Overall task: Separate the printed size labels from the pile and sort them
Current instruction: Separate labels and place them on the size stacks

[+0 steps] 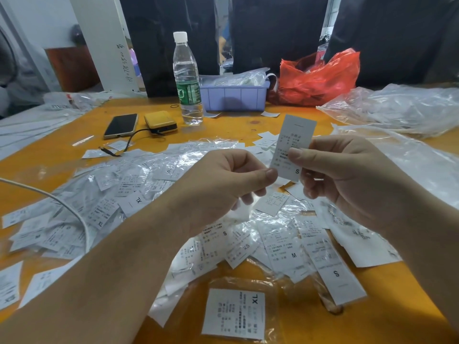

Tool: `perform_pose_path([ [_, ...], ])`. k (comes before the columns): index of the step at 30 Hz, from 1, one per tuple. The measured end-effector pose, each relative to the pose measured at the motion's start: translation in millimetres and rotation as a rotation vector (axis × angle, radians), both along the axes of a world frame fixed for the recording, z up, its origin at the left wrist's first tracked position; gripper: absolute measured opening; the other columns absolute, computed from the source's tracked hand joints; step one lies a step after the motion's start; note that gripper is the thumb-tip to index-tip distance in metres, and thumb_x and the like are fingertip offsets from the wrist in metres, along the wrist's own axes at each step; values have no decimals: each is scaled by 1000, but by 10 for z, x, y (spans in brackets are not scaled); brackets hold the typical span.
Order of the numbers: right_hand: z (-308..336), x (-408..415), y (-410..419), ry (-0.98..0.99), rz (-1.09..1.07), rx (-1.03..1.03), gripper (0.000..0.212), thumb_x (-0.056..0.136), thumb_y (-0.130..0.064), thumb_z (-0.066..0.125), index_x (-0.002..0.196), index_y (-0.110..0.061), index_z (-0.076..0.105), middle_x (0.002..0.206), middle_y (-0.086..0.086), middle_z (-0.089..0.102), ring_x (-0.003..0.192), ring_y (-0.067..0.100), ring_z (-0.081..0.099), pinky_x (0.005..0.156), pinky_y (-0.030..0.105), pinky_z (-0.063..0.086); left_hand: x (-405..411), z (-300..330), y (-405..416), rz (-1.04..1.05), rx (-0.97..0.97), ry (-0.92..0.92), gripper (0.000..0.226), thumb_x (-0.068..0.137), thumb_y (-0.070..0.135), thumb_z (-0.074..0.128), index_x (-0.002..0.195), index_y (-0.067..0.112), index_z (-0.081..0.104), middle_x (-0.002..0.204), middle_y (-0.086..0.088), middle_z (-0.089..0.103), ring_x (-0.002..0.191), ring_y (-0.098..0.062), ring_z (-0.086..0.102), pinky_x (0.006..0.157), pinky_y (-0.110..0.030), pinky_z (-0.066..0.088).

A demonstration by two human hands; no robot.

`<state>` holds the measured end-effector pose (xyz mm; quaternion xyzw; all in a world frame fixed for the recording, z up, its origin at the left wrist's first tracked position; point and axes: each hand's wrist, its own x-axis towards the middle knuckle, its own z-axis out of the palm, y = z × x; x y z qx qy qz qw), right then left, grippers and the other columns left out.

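Observation:
A white printed label marked S [295, 140] is held upright above the table. My right hand [347, 180] pinches its right edge between thumb and fingers. My left hand [223, 182] has curled fingers, and its thumb touches the label's lower left edge. Below both hands spreads a pile of white size labels [124, 194], many in clear plastic sleeves, marked XL, XS, S and M. An XL label in a sleeve [234, 315] lies nearest me. A long S label [335, 271] lies at the lower right.
On the orange table [236, 125] stand a water bottle [187, 80], a purple tray [233, 96] and a red plastic bag [320, 78]. A phone [121, 125] and a yellow power bank [160, 121] lie at left. Clear plastic bags [397, 108] pile at right. A white cable [62, 202] crosses the left.

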<state>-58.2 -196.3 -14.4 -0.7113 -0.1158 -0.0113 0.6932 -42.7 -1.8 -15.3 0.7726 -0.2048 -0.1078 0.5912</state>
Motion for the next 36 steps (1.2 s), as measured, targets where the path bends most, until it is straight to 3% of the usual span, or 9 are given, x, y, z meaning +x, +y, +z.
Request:
perform_pose_path([
  [8, -5, -5, -13, -8, 93, -75, 33, 64, -25, 76, 92, -8, 76, 72, 11, 67, 53, 15, 55, 47, 22, 47, -7, 7, 9, 20, 24, -26, 29, 66, 43, 74, 74, 17, 66, 59, 7, 62, 50, -4, 51, 50, -18, 41],
  [13, 16, 7, -68, -69, 83, -22, 24, 66, -14, 81, 88, -9, 76, 70, 8, 68, 54, 15, 56, 48, 22, 47, -24, 23, 4, 23, 10, -13, 29, 66, 42, 75, 73, 16, 63, 55, 9, 59, 48, -4, 49, 49, -17, 40],
  [22, 8, 0, -58, -129, 134, -105, 25, 65, -16, 83, 89, -12, 76, 73, 11, 68, 56, 17, 54, 49, 24, 44, -39, 42, -7, 15, -12, -2, 31, 61, 37, 77, 73, 14, 60, 52, 9, 53, 47, -6, 46, 52, -22, 39],
  [27, -11, 4, -50, -147, 135, -120, 26, 66, -21, 73, 90, -11, 76, 71, 11, 68, 54, 15, 53, 48, 22, 44, -30, 42, -2, -1, -25, 10, 31, 63, 34, 78, 73, 13, 58, 51, 10, 53, 46, -5, 46, 49, -19, 39],
  [36, -62, 11, -10, -71, 169, -102, 23, 69, -23, 74, 88, -11, 77, 76, 11, 65, 58, 17, 53, 50, 24, 44, -21, 33, 7, -23, -38, 26, 27, 64, 33, 78, 74, 13, 62, 53, 8, 55, 47, -6, 46, 50, -22, 37],
])
